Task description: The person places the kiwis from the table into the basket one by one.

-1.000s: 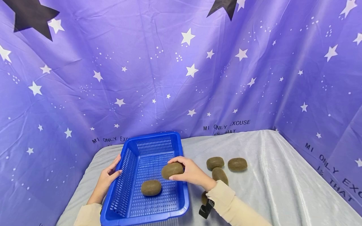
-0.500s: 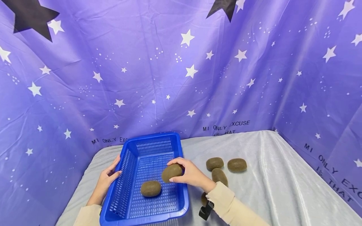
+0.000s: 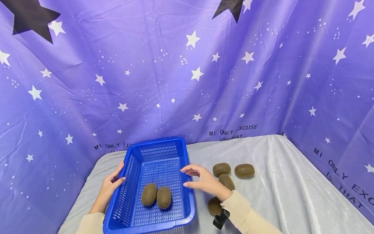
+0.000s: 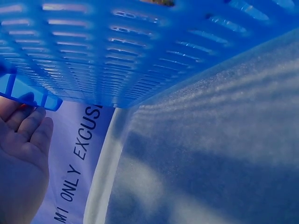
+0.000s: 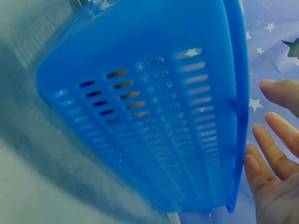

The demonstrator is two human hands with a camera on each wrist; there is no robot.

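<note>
Two brown kiwifruit lie side by side in the blue plastic basket (image 3: 157, 225), a left kiwifruit (image 3: 149, 195) and a right kiwifruit (image 3: 164, 198). My left hand (image 3: 110, 184) grips the basket's left rim, thumb over the top. In the left wrist view, that hand's fingers (image 4: 30, 123) curl up under the rim. Over the basket's right rim is my right hand (image 3: 203, 179), fingers loosely bent and holding nothing. The right wrist view shows its spread fingers (image 5: 275, 151) beside the rim, outside the slotted wall.
To the right of the basket, several kiwifruit rest on the grey cloth: one at the far right (image 3: 244, 171), two close together near the kiwifruit (image 3: 221, 169), and one kiwifruit (image 3: 214, 206) partly behind the right wrist's black strap mount (image 3: 221, 219). A purple star-print curtain (image 3: 163, 81) rises behind.
My right hand has let go of a kiwifruit inside the basket and drawn back right to the rim. The kiwifruit there before has turned and shifted left. My left hand stays put.
</note>
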